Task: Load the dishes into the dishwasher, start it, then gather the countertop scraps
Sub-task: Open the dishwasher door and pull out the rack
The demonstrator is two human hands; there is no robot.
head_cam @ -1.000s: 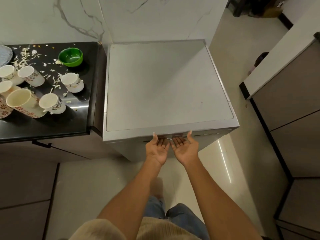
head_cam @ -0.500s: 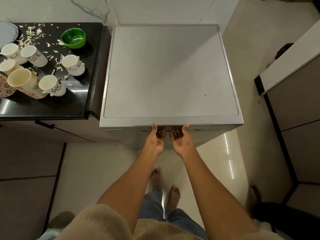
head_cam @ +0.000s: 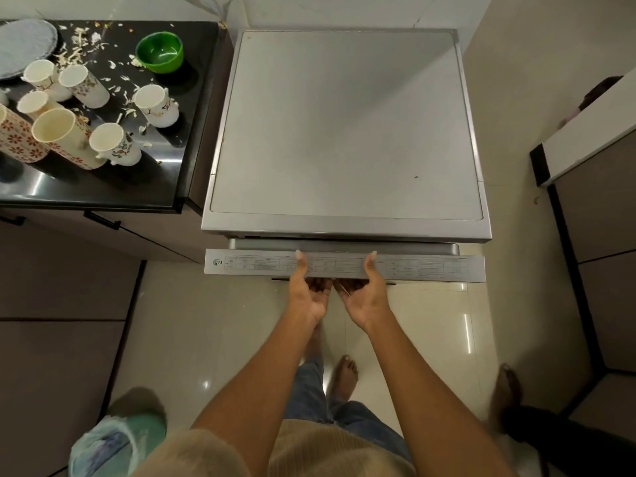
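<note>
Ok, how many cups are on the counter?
7 cups: two at the back left, one before them, two tall red-flowered at the left edge, one at the front, one near the green bowl. More may lie off-frame.

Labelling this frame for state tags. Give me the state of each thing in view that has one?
dishwasher door: cracked open at the top, control strip showing
left hand: grip on the door's edge, palm up
right hand: grip on the door's edge, palm up
green bowl: upright, looks empty
mugs: upright on the countertop
countertop: scraps scattered
</note>
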